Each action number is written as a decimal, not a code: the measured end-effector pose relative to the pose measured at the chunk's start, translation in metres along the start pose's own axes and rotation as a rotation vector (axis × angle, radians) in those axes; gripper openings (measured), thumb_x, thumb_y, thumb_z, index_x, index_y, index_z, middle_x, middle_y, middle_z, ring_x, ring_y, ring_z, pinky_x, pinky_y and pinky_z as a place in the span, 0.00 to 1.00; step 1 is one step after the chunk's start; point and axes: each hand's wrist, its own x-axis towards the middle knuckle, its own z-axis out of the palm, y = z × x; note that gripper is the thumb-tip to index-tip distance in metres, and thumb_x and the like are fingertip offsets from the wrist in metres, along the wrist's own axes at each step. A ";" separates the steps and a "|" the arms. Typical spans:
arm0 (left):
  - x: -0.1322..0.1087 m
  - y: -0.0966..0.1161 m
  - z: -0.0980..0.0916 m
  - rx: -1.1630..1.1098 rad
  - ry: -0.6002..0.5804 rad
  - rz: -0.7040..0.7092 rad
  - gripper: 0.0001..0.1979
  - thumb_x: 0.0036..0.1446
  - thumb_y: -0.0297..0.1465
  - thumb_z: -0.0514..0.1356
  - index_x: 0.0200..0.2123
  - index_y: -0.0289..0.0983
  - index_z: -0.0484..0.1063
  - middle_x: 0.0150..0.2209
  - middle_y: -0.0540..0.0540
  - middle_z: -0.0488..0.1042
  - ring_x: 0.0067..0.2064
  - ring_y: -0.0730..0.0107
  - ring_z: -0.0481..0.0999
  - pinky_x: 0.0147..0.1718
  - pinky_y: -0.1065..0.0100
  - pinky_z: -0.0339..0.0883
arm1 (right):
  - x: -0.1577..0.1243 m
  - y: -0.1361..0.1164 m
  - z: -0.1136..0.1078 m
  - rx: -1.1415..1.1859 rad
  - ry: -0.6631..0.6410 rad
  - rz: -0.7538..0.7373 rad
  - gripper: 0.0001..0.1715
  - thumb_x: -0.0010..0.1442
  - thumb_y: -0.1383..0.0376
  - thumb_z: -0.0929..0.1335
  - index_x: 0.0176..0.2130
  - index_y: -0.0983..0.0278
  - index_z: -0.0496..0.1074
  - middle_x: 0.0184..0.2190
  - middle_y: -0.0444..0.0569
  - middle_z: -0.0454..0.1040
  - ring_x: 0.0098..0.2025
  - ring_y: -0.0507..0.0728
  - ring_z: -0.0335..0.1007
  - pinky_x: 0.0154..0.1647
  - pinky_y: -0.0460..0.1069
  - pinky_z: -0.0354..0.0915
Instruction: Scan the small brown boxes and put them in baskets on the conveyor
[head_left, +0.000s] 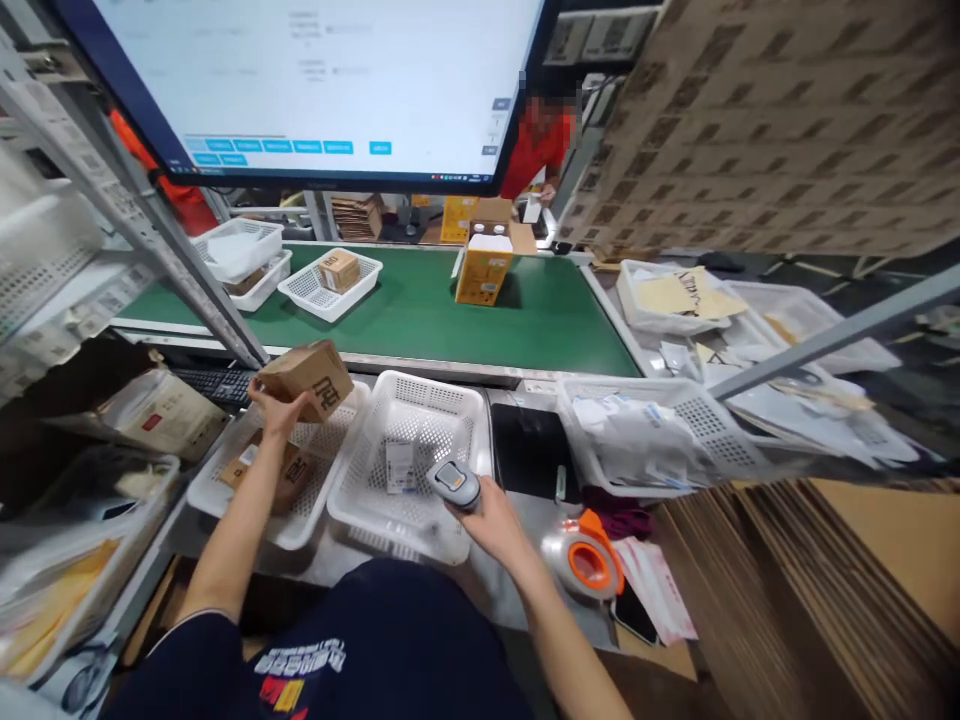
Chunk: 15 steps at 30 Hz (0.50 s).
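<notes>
At the near bench edge, below the green conveyor belt (540, 310): left hand (276, 408) clamped on a small brown carton (309, 376), held tilted above the left white basket (225, 490); second brown carton (289, 475) lying inside that basket, partly covered by the forearm. Right hand (491, 520) wrapped round a grey handheld scanner (454, 483), poised over the near rim of the middle white basket (409, 400); white label slip (400, 466) flat on its mesh floor, otherwise open floor there. Hands well apart, one per basket. Baskets touching side by side, no gap between rims. Slanted metal shelf post (180, 260) just left of the held carton, limiting room on that side; black keyboard (214, 385) behind it, mostly hidden. Right of the middle basket: black pad or device (529, 450), identity unclear; then a basket of white plastic mailers (645, 430) under a slanting grey bar (840, 335). Orange tape dispenser (589, 560) near the right forearm, on the bench edge. Stack of flat corrugated cardboard (787, 590) filling lower right. On the belt: yellow box (484, 268) standing open, white basket with a brown carton (330, 283), two stacked baskets (240, 255) at far left; belt between them bare. Large monitor (330, 80) overhead, screen text too washed out to read. Person in an orange top (540, 150) beyond the belt, cut off by the monitor. Print on the held carton illegible.
</notes>
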 end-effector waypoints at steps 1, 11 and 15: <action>0.004 0.005 0.004 -0.080 0.015 -0.041 0.71 0.38 0.45 0.84 0.74 0.39 0.41 0.73 0.23 0.64 0.70 0.44 0.72 0.73 0.38 0.64 | 0.005 -0.003 -0.003 0.062 0.026 -0.018 0.21 0.65 0.59 0.77 0.55 0.66 0.79 0.51 0.57 0.81 0.58 0.68 0.81 0.59 0.57 0.73; -0.076 0.061 0.073 -0.676 -0.184 -0.581 0.46 0.48 0.53 0.73 0.68 0.49 0.65 0.61 0.36 0.79 0.58 0.43 0.82 0.48 0.44 0.83 | 0.037 -0.068 -0.051 0.363 0.117 -0.328 0.26 0.61 0.60 0.79 0.58 0.62 0.83 0.56 0.58 0.85 0.62 0.71 0.80 0.67 0.65 0.74; -0.117 0.080 0.094 -0.977 -0.365 -0.909 0.41 0.59 0.62 0.60 0.64 0.39 0.74 0.61 0.28 0.80 0.65 0.32 0.79 0.58 0.32 0.79 | 0.029 -0.055 -0.056 0.414 0.188 -0.259 0.31 0.60 0.58 0.80 0.61 0.63 0.81 0.58 0.60 0.84 0.63 0.71 0.80 0.68 0.65 0.74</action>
